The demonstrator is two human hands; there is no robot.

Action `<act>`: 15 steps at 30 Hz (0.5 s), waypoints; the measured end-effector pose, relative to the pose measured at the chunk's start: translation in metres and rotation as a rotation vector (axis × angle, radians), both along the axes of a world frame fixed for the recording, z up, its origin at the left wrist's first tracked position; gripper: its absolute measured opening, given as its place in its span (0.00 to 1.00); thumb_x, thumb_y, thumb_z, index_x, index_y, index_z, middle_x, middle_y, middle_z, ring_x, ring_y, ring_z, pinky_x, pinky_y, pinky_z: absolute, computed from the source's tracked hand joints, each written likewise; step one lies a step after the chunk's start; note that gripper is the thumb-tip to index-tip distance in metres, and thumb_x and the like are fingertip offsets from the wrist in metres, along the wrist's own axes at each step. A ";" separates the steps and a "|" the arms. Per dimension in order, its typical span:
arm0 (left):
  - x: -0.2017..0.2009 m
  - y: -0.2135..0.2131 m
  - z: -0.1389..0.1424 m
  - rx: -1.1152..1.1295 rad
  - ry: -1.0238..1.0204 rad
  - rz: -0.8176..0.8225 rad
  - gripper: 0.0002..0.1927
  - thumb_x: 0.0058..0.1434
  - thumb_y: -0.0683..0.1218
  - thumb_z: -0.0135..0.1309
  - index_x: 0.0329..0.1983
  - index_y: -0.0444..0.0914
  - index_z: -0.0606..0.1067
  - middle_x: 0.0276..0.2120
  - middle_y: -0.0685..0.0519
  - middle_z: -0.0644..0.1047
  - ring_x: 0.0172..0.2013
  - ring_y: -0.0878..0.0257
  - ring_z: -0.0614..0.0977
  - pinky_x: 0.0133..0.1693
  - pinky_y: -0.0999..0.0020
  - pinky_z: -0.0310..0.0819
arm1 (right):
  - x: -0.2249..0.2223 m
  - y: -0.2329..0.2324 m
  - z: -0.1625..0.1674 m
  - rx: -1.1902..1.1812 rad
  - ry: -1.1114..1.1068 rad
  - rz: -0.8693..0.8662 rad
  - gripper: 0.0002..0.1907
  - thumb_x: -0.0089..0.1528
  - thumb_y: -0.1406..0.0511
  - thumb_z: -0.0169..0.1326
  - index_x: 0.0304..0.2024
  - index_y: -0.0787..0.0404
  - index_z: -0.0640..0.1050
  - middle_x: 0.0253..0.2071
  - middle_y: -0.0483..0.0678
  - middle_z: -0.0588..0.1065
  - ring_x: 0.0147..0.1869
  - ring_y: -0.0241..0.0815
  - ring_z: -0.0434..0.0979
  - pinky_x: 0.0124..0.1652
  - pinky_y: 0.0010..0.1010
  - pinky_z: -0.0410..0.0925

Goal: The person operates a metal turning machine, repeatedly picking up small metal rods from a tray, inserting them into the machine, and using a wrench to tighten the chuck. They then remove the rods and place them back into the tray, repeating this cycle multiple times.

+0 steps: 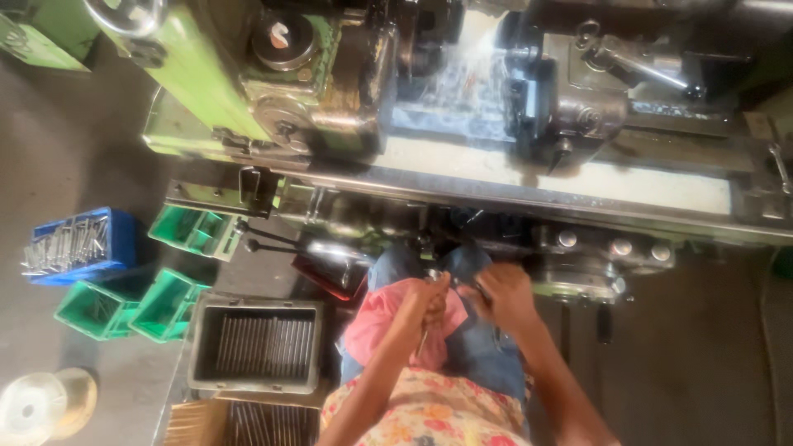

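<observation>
Over the lap, near the centre bottom of the view, both hands are working close together. Left hand [425,301] is curling shut around a thin metal rod [423,337], which is hanging down from the fist over a pink cloth [372,326] lying on the left knee. Right hand [504,297] is sitting just beside the left, fingers bent inward; whether it is gripping anything cannot be told, since blur is hiding the fingertips. Both hands are resting above blue trousers, with a floral sleeve or hem showing at the bottom edge.

Left of the knees, a grey tray [256,345] is standing on the floor, holding a row of thin rods laid side by side. Nearer still, a cardboard box [194,423] is holding more of the same rods. Further left, green bins [136,307] are sitting in a cluster, and a blue crate [83,245] beyond them is carrying a loose pile of metal pieces. A pale round spool [41,405] is lying at the near left corner.

Far side of the hands, a lathe [462,107] is spanning the view, green housing at the left, grey tailstock at the right, a pale surface running along its bed.
</observation>
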State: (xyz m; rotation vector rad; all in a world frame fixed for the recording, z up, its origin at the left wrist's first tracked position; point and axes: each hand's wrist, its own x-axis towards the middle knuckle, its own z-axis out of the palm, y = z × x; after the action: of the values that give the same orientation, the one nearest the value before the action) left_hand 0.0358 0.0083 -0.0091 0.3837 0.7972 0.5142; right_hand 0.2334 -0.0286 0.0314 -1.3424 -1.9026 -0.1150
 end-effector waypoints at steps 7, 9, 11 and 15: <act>-0.029 -0.006 -0.015 0.133 0.143 0.064 0.06 0.66 0.47 0.56 0.36 0.44 0.71 0.21 0.65 0.65 0.19 0.76 0.63 0.19 0.79 0.51 | 0.048 -0.058 -0.048 -0.076 0.212 -0.379 0.29 0.72 0.45 0.40 0.38 0.59 0.80 0.30 0.51 0.76 0.32 0.54 0.76 0.33 0.42 0.67; -0.033 -0.001 -0.014 0.172 0.112 0.094 0.07 0.68 0.47 0.55 0.43 0.38 0.74 0.25 0.61 0.68 0.24 0.73 0.67 0.24 0.78 0.58 | 0.081 -0.057 -0.042 -0.124 0.203 -0.533 0.35 0.76 0.43 0.32 0.40 0.60 0.80 0.33 0.51 0.77 0.36 0.53 0.76 0.38 0.44 0.66; -0.034 0.004 -0.009 0.146 0.070 0.155 0.10 0.67 0.45 0.53 0.48 0.35 0.74 0.32 0.57 0.72 0.32 0.70 0.73 0.31 0.76 0.66 | 0.133 -0.032 -0.026 -0.190 0.264 -0.629 0.34 0.74 0.44 0.30 0.43 0.57 0.81 0.28 0.47 0.73 0.27 0.44 0.70 0.33 0.37 0.61; -0.033 0.015 0.013 0.168 -0.040 0.210 0.16 0.67 0.44 0.51 0.57 0.36 0.69 0.41 0.51 0.73 0.42 0.62 0.77 0.43 0.70 0.73 | 0.252 0.063 0.021 -0.004 0.200 -0.497 0.20 0.80 0.57 0.37 0.40 0.60 0.73 0.31 0.43 0.71 0.26 0.34 0.67 0.25 0.30 0.59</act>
State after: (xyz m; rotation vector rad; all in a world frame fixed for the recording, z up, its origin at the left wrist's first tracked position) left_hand 0.0027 0.0234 0.0040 0.4458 0.7624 0.7864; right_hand 0.4855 0.0344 0.0522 -1.7365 -1.3756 -0.2150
